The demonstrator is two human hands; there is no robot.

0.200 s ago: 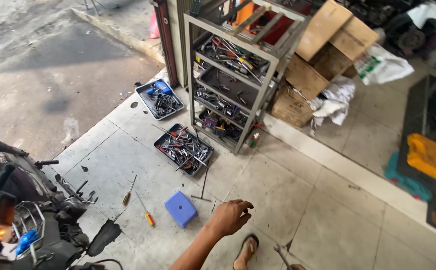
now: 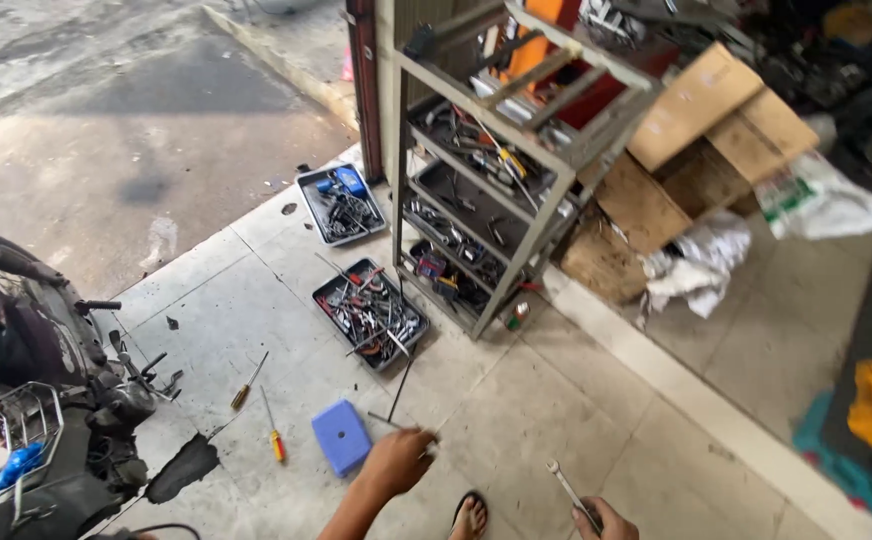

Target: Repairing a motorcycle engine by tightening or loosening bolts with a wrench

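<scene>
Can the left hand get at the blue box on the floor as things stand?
Probably yes. The left hand hangs just right of the blue box, with only bare tile between them. It appears to hold nothing, though motion blur at the fingers leaves that unsure.

Left hand (image 2: 396,462): we reach it forward and low, fingers curled loosely.
Right hand (image 2: 608,520): we keep it closed, near the bottom edge.

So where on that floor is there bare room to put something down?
Bare tiles lie between the tool tray and the screwdrivers, and right of the wrench in the right hand, toward the step. It is crowded around the left hand: blue box, loose rods, shelf rack.
</scene>
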